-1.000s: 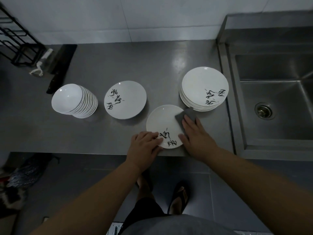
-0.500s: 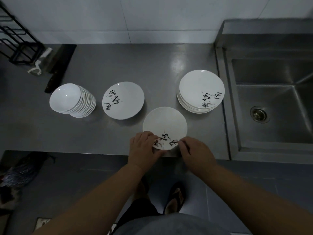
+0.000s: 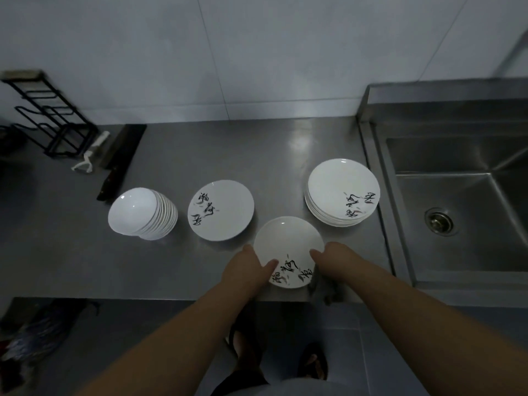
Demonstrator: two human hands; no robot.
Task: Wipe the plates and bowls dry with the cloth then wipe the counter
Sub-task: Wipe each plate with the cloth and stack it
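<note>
Plate in hand: the plate (image 3: 288,247) sat at the front edge of the table (image 3: 271,155), its far side seemingly lifted a little, between the single plate (image 3: 220,210) and the stack of plates (image 3: 343,192)
Left hand: the left hand (image 3: 247,271) held the plate's left rim, thumb on top, fingers curled under it
Right hand: the right hand (image 3: 333,260) gripped the right rim, fingers closed around the edge
Cloth: a dark bunch, probably the cloth (image 3: 328,291), hung under the right hand at the table edge; blurred
What changed: one second before, the right hand pressed the cloth flat on the plate's face; now the face was bare and both hands were on the rim
Meaning: the top seemed wiped; the plate was probably about to be turned or moved away
Still waiting: the stack of bowls (image 3: 143,214) at the left and the table itself
</note>
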